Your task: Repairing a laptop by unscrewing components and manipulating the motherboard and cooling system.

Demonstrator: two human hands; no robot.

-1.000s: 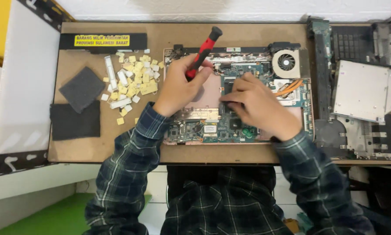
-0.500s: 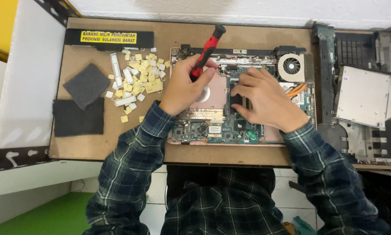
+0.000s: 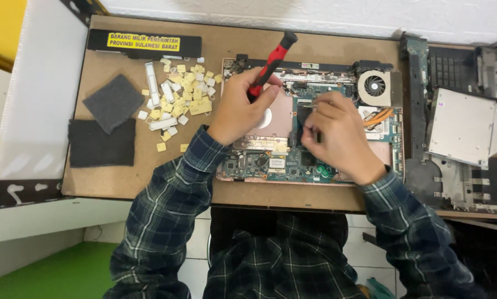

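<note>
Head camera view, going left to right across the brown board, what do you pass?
Two dark foam pads → heap of pale yellow and white keycaps → left hand gripping red-handled screwdriver → right hand on circuit board → cooling fan → silver drive.

yellow rectangular label (image 3: pixel 143 41) on black bar (image 3: pixel 188 47), board's far-left edge

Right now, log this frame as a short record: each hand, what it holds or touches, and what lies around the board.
Left hand: shut around a red-and-black screwdriver, held tilted over the board.
Right hand: resting on the laptop circuit board, fingers curled; any small part in them is too hidden to tell.
Board: lies flat on the brown work board, round fan at its upper right.
Left of it: pile of small yellow and white pieces, two dark foam pads.
Right of it: laptop chassis with a silver drive.
</note>
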